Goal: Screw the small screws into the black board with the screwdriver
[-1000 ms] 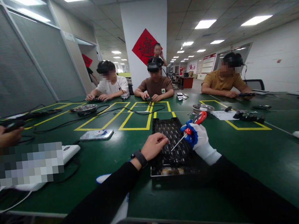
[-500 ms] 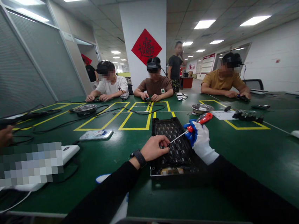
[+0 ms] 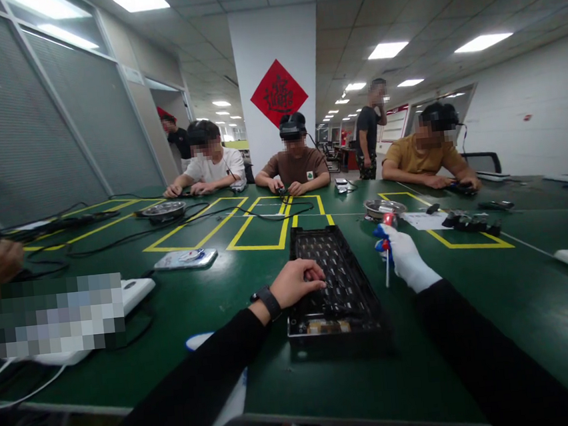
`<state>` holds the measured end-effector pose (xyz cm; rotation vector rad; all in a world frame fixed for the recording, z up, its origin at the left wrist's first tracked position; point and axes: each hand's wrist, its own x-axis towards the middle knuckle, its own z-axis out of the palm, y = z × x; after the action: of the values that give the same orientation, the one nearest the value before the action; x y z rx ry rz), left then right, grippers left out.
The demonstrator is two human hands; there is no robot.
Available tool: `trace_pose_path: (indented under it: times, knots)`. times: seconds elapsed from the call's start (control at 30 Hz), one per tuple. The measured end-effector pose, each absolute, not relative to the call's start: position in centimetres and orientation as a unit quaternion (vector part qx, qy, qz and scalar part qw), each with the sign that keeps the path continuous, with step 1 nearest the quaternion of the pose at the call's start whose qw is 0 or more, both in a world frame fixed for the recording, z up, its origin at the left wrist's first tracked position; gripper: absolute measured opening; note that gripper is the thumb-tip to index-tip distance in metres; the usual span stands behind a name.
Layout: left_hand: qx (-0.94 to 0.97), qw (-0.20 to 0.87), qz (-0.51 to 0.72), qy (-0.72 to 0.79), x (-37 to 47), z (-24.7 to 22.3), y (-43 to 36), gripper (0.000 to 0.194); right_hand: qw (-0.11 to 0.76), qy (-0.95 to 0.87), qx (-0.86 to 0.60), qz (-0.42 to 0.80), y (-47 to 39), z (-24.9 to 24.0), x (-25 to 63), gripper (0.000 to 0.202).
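Note:
A black rectangular keyboard-like casing [image 3: 320,333] with rows of slots lies in front of me. My left hand [image 3: 297,283], bare, rests on its left side with fingers curled together; whatever they may hold is hidden. To the right of the casing, my right hand [image 3: 404,251] wears a white and blue glove. It is closed around a screwdriver [image 3: 388,219] with a red handle. The metal shaft points down towards the green table, clear of the casing.
Round metal dishes [image 3: 163,212] [image 3: 383,208] stand further back. A phone-like slab [image 3: 187,260] and a white power strip [image 3: 138,292] lie left, among black cables [image 3: 214,213]. Black parts [image 3: 473,221] sit right. Co-workers [image 3: 295,161] work across the table; another person's hand [image 3: 2,260] is far left.
My right hand has drawn the screwdriver off the casing to the right, and its shaft has swung to point downward. My left hand has stayed on the casing.

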<state>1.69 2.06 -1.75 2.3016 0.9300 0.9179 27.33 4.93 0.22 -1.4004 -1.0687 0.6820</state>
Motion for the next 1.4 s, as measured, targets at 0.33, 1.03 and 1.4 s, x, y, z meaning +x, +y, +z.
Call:
trace_pose_path:
  times: [0.33, 1.03, 1.4]
  knots:
    - [0.823, 0.288, 0.329, 0.363, 1.9, -1.6, 1.9, 0.033, 0.162, -0.601, -0.777, 0.091, 5.2, -1.5, 27.3, 0.073]
    - [0.832, 0.276, 0.323, 0.357, 1.8, -2.0, 2.2, 0.027, 0.457, -0.667, -0.579, 0.106, 4.0, -1.3, 23.9, 0.028]
    - [0.831, 0.247, 0.312, 0.388, 1.8, -1.9, 2.0, 0.039, 0.45, -0.661, -0.598, 0.06, 3.1, -1.7, 22.5, 0.025]
